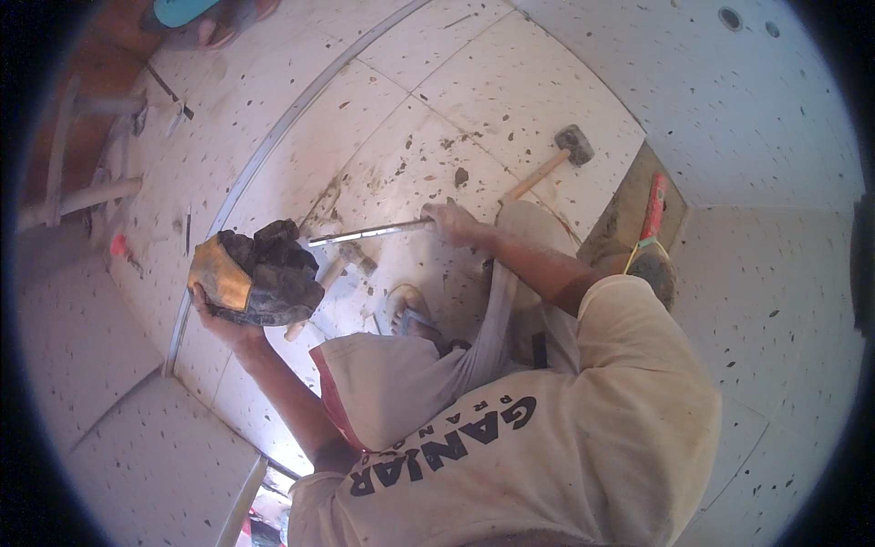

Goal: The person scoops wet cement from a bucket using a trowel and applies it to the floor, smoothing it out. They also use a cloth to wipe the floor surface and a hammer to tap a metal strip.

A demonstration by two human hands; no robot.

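Observation:
My left hand (223,326) grips the underside of a dark, crumpled bag-like bundle (278,273) with a tan-yellow patch, held up at the left. What is inside it, I cannot tell. The fingers of my right hand (451,223) are closed round one end of a slim, shiny metal bar (369,232). Its other end points left, close to the bundle. Below the bar lies a hammer (358,259) with a wooden handle, partly hidden by the bundle. Beyond my right hand, a dark-headed mallet (573,146) rests on the pale tiles.
Dark flecks litter the tiled floor (492,82). A metal strip (273,137) curves across it on the left. At right, a red-handled tool (653,210) stands by an untiled corner (624,205). Another person's foot (215,35) shows top left, above wooden pieces (91,196). My sandalled foot (410,305) is near the hammer.

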